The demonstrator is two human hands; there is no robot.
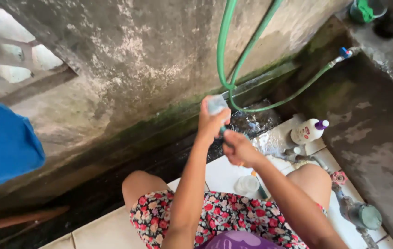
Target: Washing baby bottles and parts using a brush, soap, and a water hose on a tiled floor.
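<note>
You face a rough grey concrete wall [127, 60], stained and green with moss along its foot. A patterned vent block [2, 50] at the upper left lets in daylight. White floor tiles [109, 230] lie under you, edged by a dark wet gutter [113, 175]. A green hose [226, 55] hangs down the wall toward a tap [346, 52].

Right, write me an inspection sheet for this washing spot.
Surface: white tiled floor, wet near the wall.
Job's things: small clear bottle held up; brush handle, mostly hidden.
Clutter: white soap bottle lying down; clear cup on the tiles.
Grippers: left hand shut on the bottle; right hand shut on the handle.
Cables: green hose looping to a tap.
Surroundings: stained concrete wall, dark drain channel, blue cloth, pipe valve.
</note>
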